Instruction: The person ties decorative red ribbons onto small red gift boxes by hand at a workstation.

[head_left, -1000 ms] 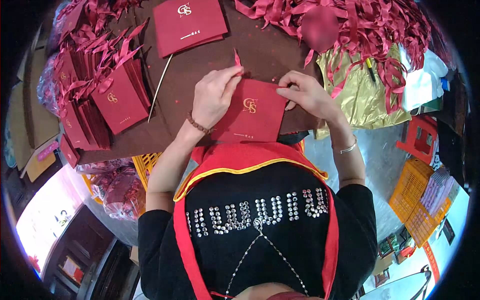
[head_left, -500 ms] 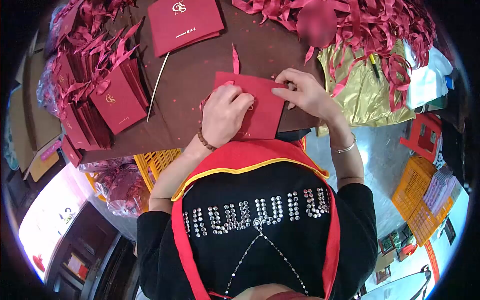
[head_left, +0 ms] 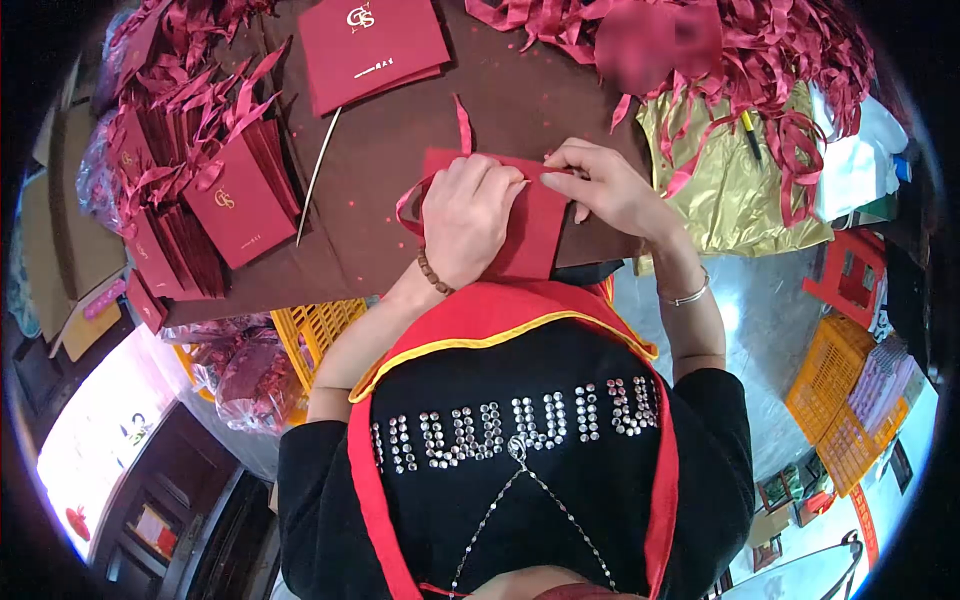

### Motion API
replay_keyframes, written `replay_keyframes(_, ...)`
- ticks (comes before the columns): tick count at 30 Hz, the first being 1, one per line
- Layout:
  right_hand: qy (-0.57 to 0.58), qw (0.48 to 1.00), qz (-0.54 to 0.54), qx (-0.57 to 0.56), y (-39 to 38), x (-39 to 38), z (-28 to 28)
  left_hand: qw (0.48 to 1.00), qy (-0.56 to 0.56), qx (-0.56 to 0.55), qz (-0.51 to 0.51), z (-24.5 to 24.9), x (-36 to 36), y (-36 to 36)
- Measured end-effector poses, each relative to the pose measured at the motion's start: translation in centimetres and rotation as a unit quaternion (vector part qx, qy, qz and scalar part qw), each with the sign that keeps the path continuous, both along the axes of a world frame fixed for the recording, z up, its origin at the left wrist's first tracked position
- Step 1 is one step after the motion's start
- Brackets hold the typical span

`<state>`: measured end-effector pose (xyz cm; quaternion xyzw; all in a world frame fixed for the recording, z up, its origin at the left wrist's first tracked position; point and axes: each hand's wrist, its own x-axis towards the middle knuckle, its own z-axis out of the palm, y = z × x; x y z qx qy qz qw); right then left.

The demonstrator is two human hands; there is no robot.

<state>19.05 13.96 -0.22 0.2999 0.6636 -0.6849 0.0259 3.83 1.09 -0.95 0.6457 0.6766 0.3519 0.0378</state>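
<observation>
A dark-red paper bag [head_left: 535, 230] lies flat at the table's near edge, partly covered by both hands. My left hand [head_left: 468, 215], with a bead bracelet at its wrist, is closed over the bag's left part, the fingers curled and pinching near its middle. A red ribbon [head_left: 408, 203] loops out from under this hand, and another ribbon end [head_left: 463, 125] sticks up beyond the bag's top edge. At the bag's upper right corner, my right hand [head_left: 600, 185] has thumb and forefinger pinched together. Its fingertips partly hide what they grip.
Flat printed red bags [head_left: 375, 50] lie at the back, beside a thin light stick [head_left: 318, 175]. Stacked bags with ribbons [head_left: 240, 200] stand at left. Loose red ribbons [head_left: 760, 50] pile at back right above gold plastic [head_left: 720, 190]. Yellow crates [head_left: 825, 400] sit below the table.
My left hand has moved slightly right and up across the bag, towards my right hand. The ribbon loop at left shows more, and the upper ribbon end has shifted left. My right hand barely moves.
</observation>
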Motion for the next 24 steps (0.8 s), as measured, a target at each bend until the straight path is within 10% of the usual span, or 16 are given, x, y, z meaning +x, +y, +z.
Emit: replay_keyframes(24, 0.035, 0.999, -0.006, -0.014, -0.5, 0.4, 0.7, 0.994, 0.104, 0.021, -0.04, 0.6, 1.0, -0.1)
